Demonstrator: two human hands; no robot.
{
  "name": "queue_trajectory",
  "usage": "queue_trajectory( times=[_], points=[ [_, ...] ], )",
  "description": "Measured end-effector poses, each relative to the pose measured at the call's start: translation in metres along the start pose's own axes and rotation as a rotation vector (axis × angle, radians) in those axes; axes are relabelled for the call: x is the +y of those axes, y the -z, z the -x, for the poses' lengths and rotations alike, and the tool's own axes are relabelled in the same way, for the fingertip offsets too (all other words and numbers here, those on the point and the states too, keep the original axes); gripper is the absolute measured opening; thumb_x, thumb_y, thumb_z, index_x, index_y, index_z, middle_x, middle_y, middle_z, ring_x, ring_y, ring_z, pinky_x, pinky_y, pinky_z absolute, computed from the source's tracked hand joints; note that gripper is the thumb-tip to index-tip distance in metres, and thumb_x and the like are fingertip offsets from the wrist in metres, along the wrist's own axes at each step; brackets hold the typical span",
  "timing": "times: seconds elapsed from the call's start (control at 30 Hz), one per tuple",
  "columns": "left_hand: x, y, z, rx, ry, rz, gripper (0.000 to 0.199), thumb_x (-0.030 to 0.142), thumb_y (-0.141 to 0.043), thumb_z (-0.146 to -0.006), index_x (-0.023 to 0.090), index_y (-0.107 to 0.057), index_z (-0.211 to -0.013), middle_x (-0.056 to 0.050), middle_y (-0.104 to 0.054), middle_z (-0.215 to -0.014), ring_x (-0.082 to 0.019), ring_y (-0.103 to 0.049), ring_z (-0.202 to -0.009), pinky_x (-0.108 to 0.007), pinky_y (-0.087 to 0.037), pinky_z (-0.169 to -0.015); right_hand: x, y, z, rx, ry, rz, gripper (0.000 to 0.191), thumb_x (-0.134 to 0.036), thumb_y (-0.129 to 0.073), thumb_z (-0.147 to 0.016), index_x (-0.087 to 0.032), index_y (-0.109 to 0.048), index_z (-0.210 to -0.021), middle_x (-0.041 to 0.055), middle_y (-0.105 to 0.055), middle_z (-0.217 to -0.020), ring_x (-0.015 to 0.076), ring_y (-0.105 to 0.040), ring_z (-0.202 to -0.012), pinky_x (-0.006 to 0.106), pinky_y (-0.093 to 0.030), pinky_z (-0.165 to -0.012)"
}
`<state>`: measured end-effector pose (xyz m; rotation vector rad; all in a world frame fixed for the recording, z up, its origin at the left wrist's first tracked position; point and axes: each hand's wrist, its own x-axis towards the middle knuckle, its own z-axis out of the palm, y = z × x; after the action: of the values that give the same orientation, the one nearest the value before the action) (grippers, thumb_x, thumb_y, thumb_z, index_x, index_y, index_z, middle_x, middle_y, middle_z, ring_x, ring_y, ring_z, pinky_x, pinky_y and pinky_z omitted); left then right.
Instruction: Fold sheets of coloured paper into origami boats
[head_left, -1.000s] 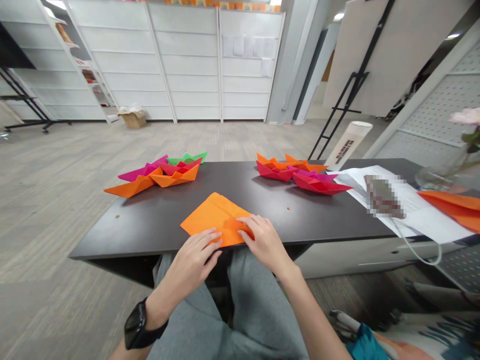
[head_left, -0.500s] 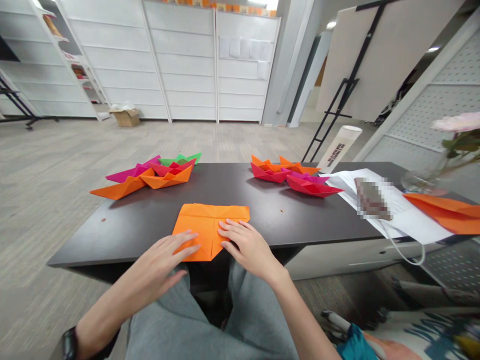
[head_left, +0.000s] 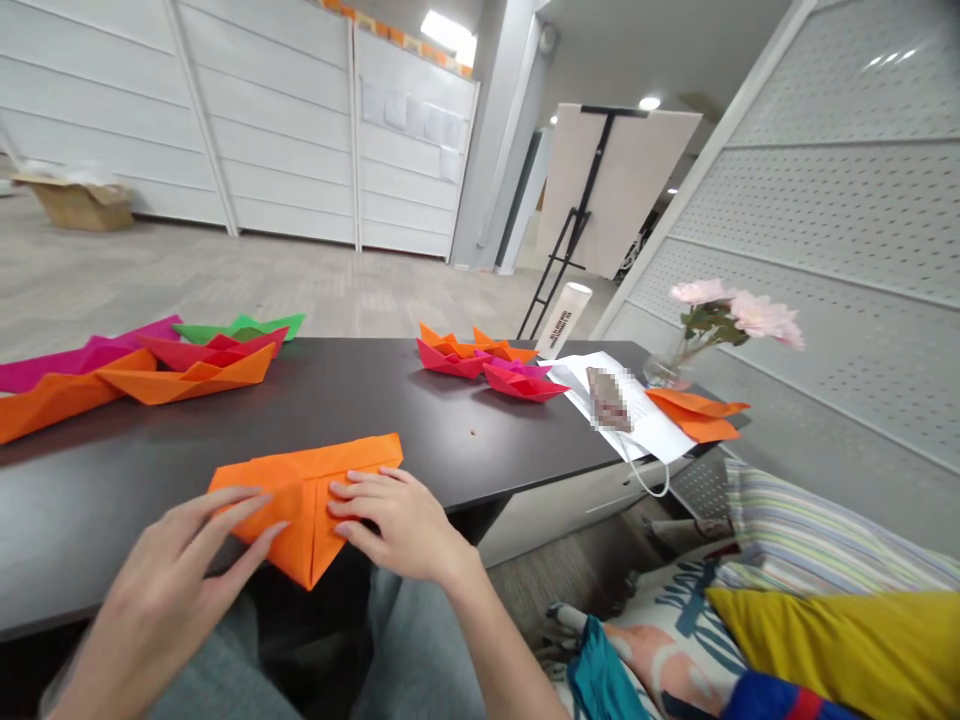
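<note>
1. Table [head_left: 360,420]: bears everything; paper boats [head_left: 195,382] stand grouped along its far edge, probably to leave working room in front.
2. Orange paper [head_left: 300,490]: folded, at the near edge, its point reaching past it, likely kept close for easy reach.
3. Left hand [head_left: 161,585]: fingers spread over the paper's left side, seemingly steadying it.
4. Right hand [head_left: 409,525]: apart from the left, fingers on the right side, perhaps flattening a fold.
</note>
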<state>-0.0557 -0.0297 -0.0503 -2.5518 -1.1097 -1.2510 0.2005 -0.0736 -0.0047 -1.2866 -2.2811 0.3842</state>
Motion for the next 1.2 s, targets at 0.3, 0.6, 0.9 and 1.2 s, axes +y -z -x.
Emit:
queue_trajectory(
  times=[0.3,0.6,0.9,1.2],
  points=[
    [0.025,0.004,-0.013,-0.348,-0.199,-0.171,0.036,0.035,-0.044,-0.101,0.022,-0.063,-0.130,-0.007,-0.063,-0.137,-0.025,-0.059,-0.125,-0.040,-0.046,-0.104,0.001,-0.011,-0.004,0.103,-0.072,-0.057,0.024,-0.022,-0.057,-0.096,-0.028,-0.068,-0.117,-0.0008,-0.065,-0.135,0.0158,-0.053,-0.132,0.040,-0.023,-0.118],
    [0.033,0.006,-0.012,-0.386,-0.250,-0.222,0.048,0.040,-0.045,-0.101,0.029,-0.045,-0.147,-0.008,-0.049,-0.151,-0.028,-0.043,-0.140,-0.044,-0.037,-0.113,0.000,-0.009,-0.007,0.103,-0.078,-0.039,0.022,-0.024,-0.061,-0.094,-0.026,-0.068,-0.115,0.0008,-0.065,-0.134,0.0170,-0.054,-0.130,0.039,-0.035,-0.111],
    [0.035,0.001,-0.018,-0.438,-0.209,-0.193,0.040,0.029,-0.039,-0.103,0.022,-0.057,-0.138,-0.007,-0.059,-0.142,-0.022,-0.050,-0.134,-0.039,-0.037,-0.112,0.004,0.000,-0.012,0.055,-0.038,-0.019,0.025,-0.018,-0.051,-0.099,-0.027,-0.069,-0.115,0.0015,-0.067,-0.131,0.0166,-0.056,-0.126,0.036,-0.040,-0.104],
    [0.029,-0.014,-0.059,-0.504,-0.046,-0.009,0.026,0.032,-0.054,-0.096,0.029,-0.072,-0.114,-0.007,-0.063,-0.135,-0.025,-0.058,-0.125,-0.044,-0.046,-0.105,0.052,0.027,-0.056,-0.003,0.038,0.192,0.069,-0.045,-0.073,-0.082,-0.020,-0.049,-0.141,0.0162,-0.045,-0.150,0.0287,-0.038,-0.142,0.051,-0.030,-0.114]
  ],
)
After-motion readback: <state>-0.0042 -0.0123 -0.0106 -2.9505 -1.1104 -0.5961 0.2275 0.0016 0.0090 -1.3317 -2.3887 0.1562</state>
